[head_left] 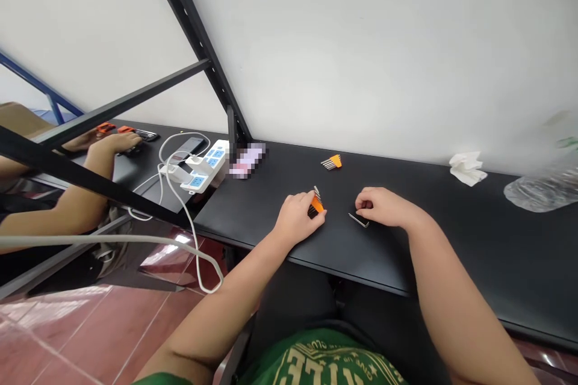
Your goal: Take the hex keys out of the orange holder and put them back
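My left hand point(298, 216) is closed round an orange holder point(318, 203) with metal hex keys in it, low over the black table. To the right, my right hand point(382, 207) has its fingers curled at the tabletop, beside an L-shaped hex key point(359, 220). Whether its fingertips grip anything is too small to tell. A second orange holder point(335, 161) with several hex keys lies farther back on the table.
On the left stand a white power strip point(208, 167) with looping cables and a black metal frame point(198, 36). Beyond it show another person's arms point(85, 192). A crumpled tissue point(468, 168) and clear plastic point(542, 191) lie right. A pixelated item point(247, 160) lies near the frame.
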### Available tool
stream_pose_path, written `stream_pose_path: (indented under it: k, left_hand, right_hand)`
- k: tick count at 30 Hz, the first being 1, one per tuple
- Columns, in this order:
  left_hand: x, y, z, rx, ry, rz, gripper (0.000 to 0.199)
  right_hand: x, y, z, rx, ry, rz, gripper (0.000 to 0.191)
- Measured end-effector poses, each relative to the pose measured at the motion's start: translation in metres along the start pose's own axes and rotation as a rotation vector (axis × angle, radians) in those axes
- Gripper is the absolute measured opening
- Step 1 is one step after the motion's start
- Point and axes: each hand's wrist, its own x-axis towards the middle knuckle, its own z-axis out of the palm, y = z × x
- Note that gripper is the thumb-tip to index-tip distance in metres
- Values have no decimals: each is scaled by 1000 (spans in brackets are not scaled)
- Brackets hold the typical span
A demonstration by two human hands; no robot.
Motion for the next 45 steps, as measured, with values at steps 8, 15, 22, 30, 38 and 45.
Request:
stream_pose_path:
  k: [8, 15, 22, 30, 38, 45]
  left_hand:
    - [0, 0, 0, -7, -14, 12, 32]
    - [0, 1, 1, -11, -15, 18, 33]
    - [-1, 1, -1, -13, -12, 17, 32]
    - [0, 1, 0, -7, -8, 27, 33]
    - [-2, -2, 3, -26, 45, 86, 38]
    - [-3, -2, 2, -74, 71, 112, 38]
  right_hand:
    - [1, -14, 11, -118, -104, 88, 10]
    - [0, -15, 11, -101, -103, 66, 8]
    - [0, -18, 12, -90, -132, 60, 10]
    - [-1, -35, 11, -252, -189, 137, 7]
    - [3, -47, 25, -136, 122, -127, 3]
    - [9, -46, 36, 31, 154, -319, 7]
